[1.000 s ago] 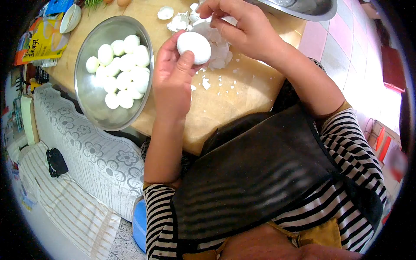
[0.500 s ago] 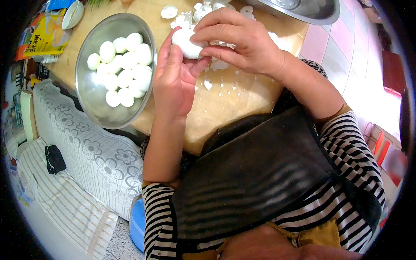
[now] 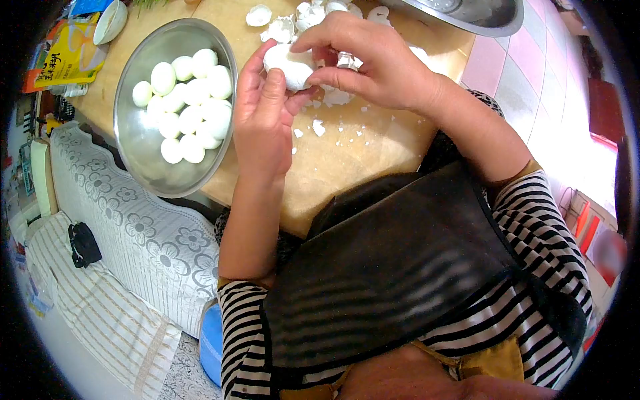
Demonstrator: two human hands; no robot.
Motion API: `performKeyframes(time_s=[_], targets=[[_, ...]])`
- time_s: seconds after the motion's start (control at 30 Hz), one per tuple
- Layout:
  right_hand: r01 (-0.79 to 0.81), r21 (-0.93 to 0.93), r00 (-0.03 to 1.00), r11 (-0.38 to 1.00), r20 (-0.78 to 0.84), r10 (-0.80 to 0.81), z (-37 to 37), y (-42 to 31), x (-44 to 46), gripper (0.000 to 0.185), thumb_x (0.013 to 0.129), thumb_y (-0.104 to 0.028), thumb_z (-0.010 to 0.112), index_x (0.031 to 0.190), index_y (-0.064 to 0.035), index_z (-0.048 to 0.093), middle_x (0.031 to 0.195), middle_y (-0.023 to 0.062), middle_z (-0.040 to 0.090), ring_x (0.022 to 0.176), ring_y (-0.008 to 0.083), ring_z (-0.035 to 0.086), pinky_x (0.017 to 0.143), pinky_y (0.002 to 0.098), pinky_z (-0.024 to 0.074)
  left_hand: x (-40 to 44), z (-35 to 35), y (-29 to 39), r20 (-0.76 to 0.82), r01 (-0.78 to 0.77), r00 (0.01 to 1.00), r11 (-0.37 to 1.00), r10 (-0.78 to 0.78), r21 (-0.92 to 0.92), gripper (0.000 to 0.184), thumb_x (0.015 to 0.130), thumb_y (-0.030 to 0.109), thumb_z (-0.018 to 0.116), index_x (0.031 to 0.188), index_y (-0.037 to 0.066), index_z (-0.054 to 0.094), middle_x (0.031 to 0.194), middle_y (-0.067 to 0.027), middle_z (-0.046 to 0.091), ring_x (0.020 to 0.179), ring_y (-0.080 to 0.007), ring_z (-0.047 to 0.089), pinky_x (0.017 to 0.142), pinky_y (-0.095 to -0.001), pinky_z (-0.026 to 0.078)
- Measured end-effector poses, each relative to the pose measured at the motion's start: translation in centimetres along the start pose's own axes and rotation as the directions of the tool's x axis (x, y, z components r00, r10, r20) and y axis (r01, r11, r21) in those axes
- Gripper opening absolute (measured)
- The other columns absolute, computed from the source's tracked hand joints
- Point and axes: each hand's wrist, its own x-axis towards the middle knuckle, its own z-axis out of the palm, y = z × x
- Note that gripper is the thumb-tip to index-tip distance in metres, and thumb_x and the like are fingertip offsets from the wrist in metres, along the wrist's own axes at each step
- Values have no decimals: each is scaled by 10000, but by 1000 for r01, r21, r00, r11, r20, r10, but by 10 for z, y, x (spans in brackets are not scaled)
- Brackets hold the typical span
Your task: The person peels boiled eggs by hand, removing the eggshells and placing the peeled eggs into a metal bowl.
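Observation:
A white egg [image 3: 288, 65] is held between both hands above the wooden table [image 3: 347, 157]. My left hand [image 3: 265, 100] wraps round its near left side, thumb lying across it. My right hand [image 3: 373, 63] touches its right side with thumb and fingers, and a broken piece of shell shows beneath those fingers. Behind and below the hands lies a pile of white eggshells [image 3: 310, 15], with small crumbs scattered nearer. To the left, a steel bowl [image 3: 143, 163] holds several smooth peeled eggs [image 3: 190, 120].
A metal basin [image 3: 490, 20] stands at the table's top right edge. At the upper left are a white bowl [image 3: 111, 23] and a yellow packet [image 3: 70, 50]. A sofa with a patterned cover [image 3: 133, 207] is left of the table; tiled floor [image 3: 527, 60] lies to the right.
My right hand has come down from above the shell pile onto the egg. The egg has shifted slightly left in my left hand and turned a little.

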Motion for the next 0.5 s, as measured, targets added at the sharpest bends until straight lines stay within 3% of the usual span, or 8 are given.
performKeyframes(time_s=[0.03,0.1,0.3,0.37,0.43,0.5], targets=[[0,-1,1000,1000,0,0,1,3,0,194,799,-95,713,982,-63,658,866,63,570,803,221,586,691,320,488,0,0,0,-3,-4,1000,1000,4,-19,399,1019,172,399,1375,-2,356,1270,-178,509,1104,-254,581,937,-377,519],[168,-124,985,978,-25,-172,5,11,-2,235,801,-96,717,1032,-88,683,893,60,569,794,216,588,701,316,493,-1,0,-1,-10,-9,1000,1000,9,13,396,1019,171,400,1372,-1,359,1263,-174,511,1099,-251,581,936,-375,518],[231,-174,969,957,-44,-242,4,8,-3,224,774,-82,735,993,-97,695,901,65,568,777,222,601,678,310,500,-2,-1,-1,-12,-8,1000,1000,8,6,385,1004,142,434,1362,13,376,1238,-146,509,1081,-222,567,904,-361,521],[229,-169,971,959,-36,-238,3,6,-4,204,776,-77,729,974,-93,685,895,67,569,782,224,604,672,311,500,-2,0,-1,-11,2,1000,999,-3,-35,389,989,113,465,1359,23,386,1233,-130,500,1073,-200,555,882,-352,523],[227,-165,972,960,-27,-235,2,6,-3,185,778,-72,724,956,-89,675,889,70,569,787,226,607,666,313,499,-2,1,-1,-18,-25,1000,999,26,35,383,1005,132,426,1360,-1,369,1246,-158,516,1094,-241,576,916,-365,527],[144,-108,990,984,17,-143,2,7,-3,130,797,-70,700,910,-72,635,881,73,569,775,233,602,662,323,492,-1,0,-2,-22,-32,999,999,32,36,383,1001,121,432,1358,-2,370,1246,-158,515,1093,-242,577,916,-367,527]])
